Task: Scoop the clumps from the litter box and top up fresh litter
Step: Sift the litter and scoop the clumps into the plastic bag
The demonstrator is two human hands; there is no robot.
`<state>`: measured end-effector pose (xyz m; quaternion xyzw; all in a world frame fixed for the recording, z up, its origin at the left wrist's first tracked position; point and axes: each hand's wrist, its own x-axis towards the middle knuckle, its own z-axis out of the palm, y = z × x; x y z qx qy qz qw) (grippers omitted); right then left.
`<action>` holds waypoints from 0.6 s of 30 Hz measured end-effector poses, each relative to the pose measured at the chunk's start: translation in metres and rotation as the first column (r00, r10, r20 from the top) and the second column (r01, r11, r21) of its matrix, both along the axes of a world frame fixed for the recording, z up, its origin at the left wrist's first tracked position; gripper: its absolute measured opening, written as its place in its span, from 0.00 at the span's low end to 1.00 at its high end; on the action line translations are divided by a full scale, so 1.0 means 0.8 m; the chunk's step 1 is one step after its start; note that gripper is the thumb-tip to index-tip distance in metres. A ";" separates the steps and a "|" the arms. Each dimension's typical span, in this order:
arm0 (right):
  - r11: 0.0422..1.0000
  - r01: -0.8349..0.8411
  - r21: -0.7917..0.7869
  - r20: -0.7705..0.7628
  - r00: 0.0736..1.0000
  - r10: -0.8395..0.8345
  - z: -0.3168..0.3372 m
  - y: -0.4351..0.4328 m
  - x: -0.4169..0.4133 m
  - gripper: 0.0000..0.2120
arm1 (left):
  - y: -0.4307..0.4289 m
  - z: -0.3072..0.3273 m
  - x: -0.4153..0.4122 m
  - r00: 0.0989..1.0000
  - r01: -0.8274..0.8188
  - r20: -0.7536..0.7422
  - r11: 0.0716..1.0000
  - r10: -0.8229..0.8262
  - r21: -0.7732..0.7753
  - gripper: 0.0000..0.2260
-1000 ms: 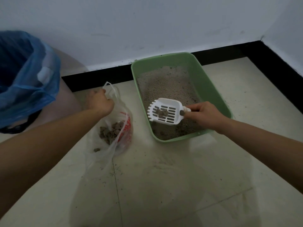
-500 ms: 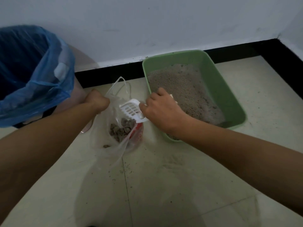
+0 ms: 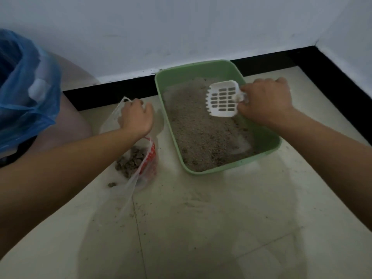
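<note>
Head view looks down at a tiled floor (image 3: 201, 228) in the corner of a room. The green litter box (image 3: 211, 171) sits just past centre toward 1 o'clock, its far end close to the black skirting (image 3: 112, 95).

The right hand (image 3: 265, 99) is clenched round the handle of the white scoop (image 3: 222, 99). It holds the scoop above the litter (image 3: 201, 133) at the far right of the box, teeth pointing to 9 o'clock. Its slots look empty, with nothing riding in it.

At 9 o'clock from the box, just beside its left wall, the left hand (image 3: 135, 117) grips the mouth of a clear plastic bag (image 3: 150, 156) with red print and keeps it open. A heap of clumps (image 3: 130, 163) lies in the bottom of that bag. One stray clump (image 3: 112, 184) sits on the floor just outside it, toward 7 o'clock. A bin with a blue liner (image 3: 26, 93) stands at the far left, around 10 o'clock.

Scooping looks well along, judging by the sizeable pile in the bag and the empty scoop poised over the box for another pass. The litter surface is uneven and darker toward the near end. A pale patch near the 5 o'clock corner may be bare tray bottom, so the level seems low. Whether clumps remain buried cannot be told. Topping up has not begun, as far as can be seen, and no fresh litter container is in view. The stray clump and scattered grains on the floor would also want picking up.
</note>
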<state>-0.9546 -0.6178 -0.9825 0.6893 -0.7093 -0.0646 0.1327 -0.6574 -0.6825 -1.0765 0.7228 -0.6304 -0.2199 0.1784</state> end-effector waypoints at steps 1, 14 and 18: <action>1.000 0.025 0.011 -0.053 0.998 -0.025 -0.001 0.002 -0.014 0.13 | 0.001 0.000 -0.018 0.998 0.000 -0.059 1.000 0.002 0.024 0.30; 0.993 0.039 0.113 -0.480 0.877 0.020 -0.032 0.015 -0.055 0.18 | 0.025 -0.021 -0.135 0.983 -0.124 -0.133 0.992 0.124 0.012 0.31; 0.985 -0.042 0.165 -0.491 0.863 0.119 -0.052 -0.002 -0.053 0.16 | 0.021 -0.024 -0.137 0.985 -0.128 -0.119 0.992 0.126 -0.007 0.31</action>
